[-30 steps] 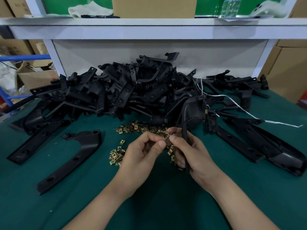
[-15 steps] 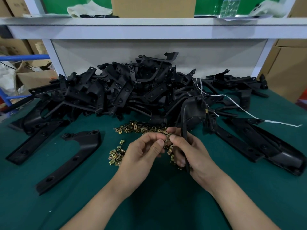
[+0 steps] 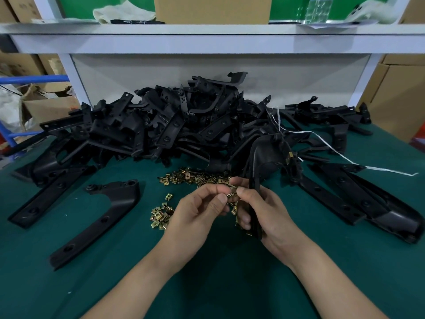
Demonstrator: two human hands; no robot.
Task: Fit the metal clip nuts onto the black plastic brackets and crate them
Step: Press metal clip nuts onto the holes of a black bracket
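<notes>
- The green mat (image 3: 207, 284) covers the bench; both forearms reach over it from 6 o'clock.
- The left hand (image 3: 202, 210) pinches a brass-coloured clip nut (image 3: 232, 191) between thumb and forefinger – its other fingers are curled under.
- The right hand (image 3: 264, 210) meets it at 3 o'clock. Its thumb tip touches the same clip nut, and its lower fingers wrap a black plastic bracket (image 3: 254, 178) that stands on edge and rises toward 12 o'clock.
- Whether the nut is already seated on that bracket cannot be told; fingers cover the joint.
- Loose clip nuts (image 3: 161, 215) lie on the mat at 9 o'clock from the hands, with a longer scatter (image 3: 195, 177) at 11 o'clock.
- A curved bracket (image 3: 110, 208) lies flat farther out at 9 o'clock, and a straight flat bracket (image 3: 46, 196) lies beyond it.
- Two long brackets (image 3: 345, 199) lie at 3 o'clock.
- At 12 o'clock a big heap of brackets (image 3: 184, 125) is piled against the white back panel – a white strap (image 3: 345, 157) trails from it toward 2 o'clock.
- Above the heap a white shelf (image 3: 207, 40) carries a cardboard box (image 3: 211, 8) and a clear bottle (image 3: 318, 8).
</notes>
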